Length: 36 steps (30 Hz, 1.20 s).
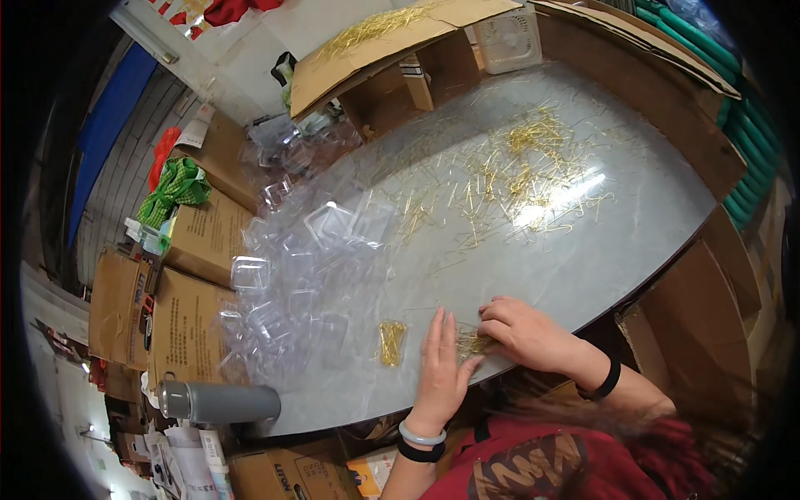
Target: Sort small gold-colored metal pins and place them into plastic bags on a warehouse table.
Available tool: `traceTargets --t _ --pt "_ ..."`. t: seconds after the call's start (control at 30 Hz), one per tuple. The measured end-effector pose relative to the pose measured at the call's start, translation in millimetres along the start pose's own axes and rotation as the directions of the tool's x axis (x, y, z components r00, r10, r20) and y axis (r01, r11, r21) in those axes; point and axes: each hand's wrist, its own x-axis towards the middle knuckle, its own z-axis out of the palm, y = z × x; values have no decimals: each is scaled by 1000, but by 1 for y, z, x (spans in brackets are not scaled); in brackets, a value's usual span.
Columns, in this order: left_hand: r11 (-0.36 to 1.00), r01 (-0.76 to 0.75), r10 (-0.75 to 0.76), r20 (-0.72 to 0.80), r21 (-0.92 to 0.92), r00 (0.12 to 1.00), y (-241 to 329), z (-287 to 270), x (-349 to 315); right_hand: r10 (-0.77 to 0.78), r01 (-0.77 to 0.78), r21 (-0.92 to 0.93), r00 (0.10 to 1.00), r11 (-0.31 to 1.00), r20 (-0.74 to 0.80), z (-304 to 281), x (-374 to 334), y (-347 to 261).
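Gold wire hooks (471, 343) lie in a small bunch on the bench (558, 271) at its near edge, between the person's two hands. The left hand (439, 379) is flattened, fingers straight and together, its thumb reaching toward the bunch; it seems to serve as a wall, perhaps so the thin wires stay lined up rather than slide left. The right hand (525, 333) bends its fingers down over the bunch from the right; whether they pinch any wire I cannot tell, as the fingertips are partly hidden. The hands are apart, with the bunch filling the gap.

Just left of the left hand lies a neat gold bundle (391, 342), its wires running mostly near to far, probably set there to be clear of the working fingers yet within reach. Loose gold wires (533, 154) spread across the far middle and right of the bench, heaped thickest toward the far side, which leaves the near edge freer for handling. Clear plastic boxes (287, 275) crowd the left side, likely kept together away from the wires. A grey bottle (221, 402) lies on its side at the near left corner.
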Motion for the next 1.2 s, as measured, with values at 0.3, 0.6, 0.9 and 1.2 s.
traceTargets --t 0.3,0.6,0.9,1.2 --pt "939 341 -337 83 -35 938 8 -20 -11 -103 106 -80 994 991 47 -6 10 -15" --pt "985 166 -166 3 -39 986 9 -17 -4 -137 135 91 990 987 16 -2 8 -7" --pt "993 15 -34 169 113 985 3 8 0 294 -190 323 904 927 -311 -6 -16 -25" --pt "1000 8 -8 87 1 996 8 26 12 247 -159 401 952 902 -178 3 -10 -29"
